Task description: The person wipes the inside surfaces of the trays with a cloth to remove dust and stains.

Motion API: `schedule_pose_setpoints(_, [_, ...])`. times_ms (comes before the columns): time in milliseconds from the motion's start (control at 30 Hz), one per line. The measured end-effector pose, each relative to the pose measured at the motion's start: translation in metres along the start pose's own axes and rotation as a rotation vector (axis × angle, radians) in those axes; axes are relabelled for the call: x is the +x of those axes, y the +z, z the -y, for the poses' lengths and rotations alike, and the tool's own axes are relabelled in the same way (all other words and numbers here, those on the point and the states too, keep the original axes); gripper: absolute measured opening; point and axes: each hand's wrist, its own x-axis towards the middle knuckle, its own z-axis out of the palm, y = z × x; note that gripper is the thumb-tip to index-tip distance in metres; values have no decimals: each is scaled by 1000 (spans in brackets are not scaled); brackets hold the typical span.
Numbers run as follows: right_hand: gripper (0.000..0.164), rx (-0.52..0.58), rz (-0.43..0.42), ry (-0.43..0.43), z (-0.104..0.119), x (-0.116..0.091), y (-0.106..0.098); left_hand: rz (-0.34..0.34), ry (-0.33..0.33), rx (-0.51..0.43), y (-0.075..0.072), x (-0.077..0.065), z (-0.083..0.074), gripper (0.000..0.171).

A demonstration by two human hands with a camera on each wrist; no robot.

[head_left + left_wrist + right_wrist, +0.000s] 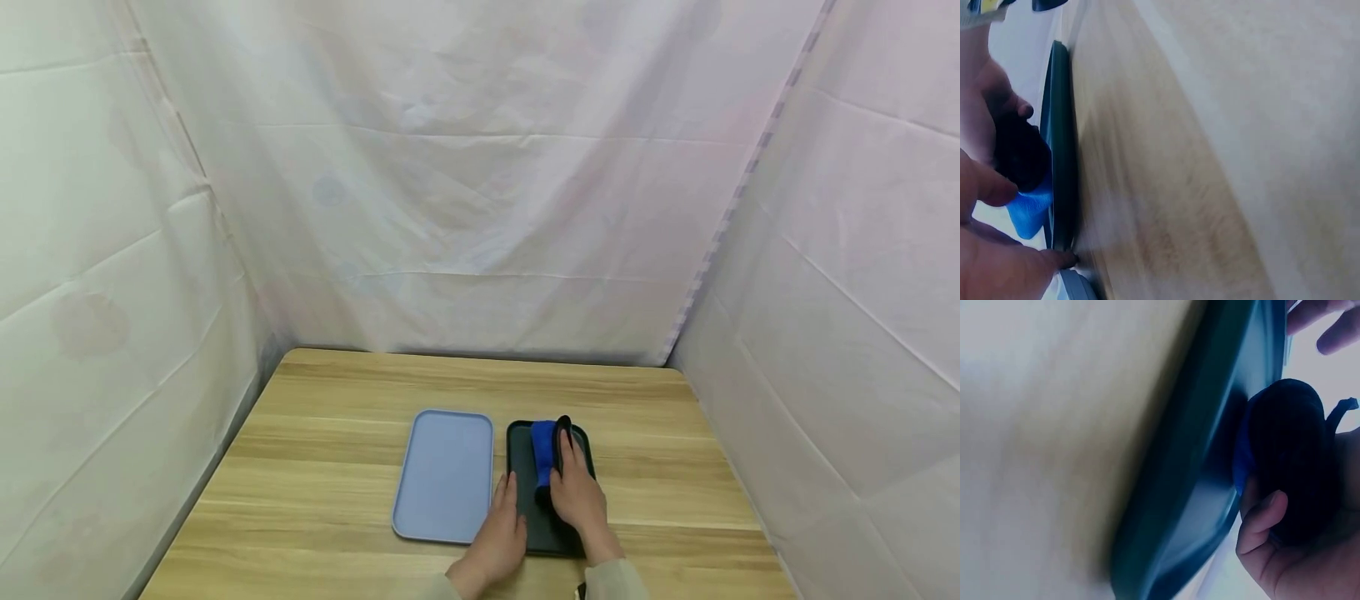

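Note:
A dark green tray (552,537) lies on the wooden table, longer side running away from me. My left hand (497,535) rests along its left side, fingers fairly straight and fingertips right at the rim. Over the tray, my right hand (579,498) grips a blue-and-black item (543,450), soft-looking, with a blue face toward the tray and a rounded black back. In the right wrist view, fingers curl round the black part (1294,456), and a small black loop sticks out beside it. I cannot tell its exact kind.
A light blue tray (446,479) lies just left of the green one, close to my left hand. The wooden table (300,467) extends around both trays. Pale cloth (480,208) hangs behind the table and along both sides.

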Motion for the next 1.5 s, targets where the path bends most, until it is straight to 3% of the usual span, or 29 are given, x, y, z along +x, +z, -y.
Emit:
schedule_pose_setpoints(200, [85,-30,62,27,1,8,0,-85,-5,156,7,-3,-5,65])
schedule_pose_setpoints(467, [71,-103,120,53,-2,13,1,-126,-15,254,16,-1,-8,76])
schedule_pose_setpoints(700, [70,-137,155,53,-6,19,-2,-229,-36,407,22,4,-9,80])
schedule_pose_setpoints(867, [72,-124,164,64,-6,20,-3,-212,-80,524,24,8,-13,87])
schedule_pose_setpoints(1033, [71,-117,174,56,-6,20,-2,-192,-82,660,25,8,-15,68])
schedule_pose_setpoints(1200, [70,-101,187,55,-6,20,0,-161,-130,599,25,7,-14,66])
schedule_pose_setpoints(1500, [71,-104,185,63,-5,20,1,-140,-133,599,29,10,-11,67])
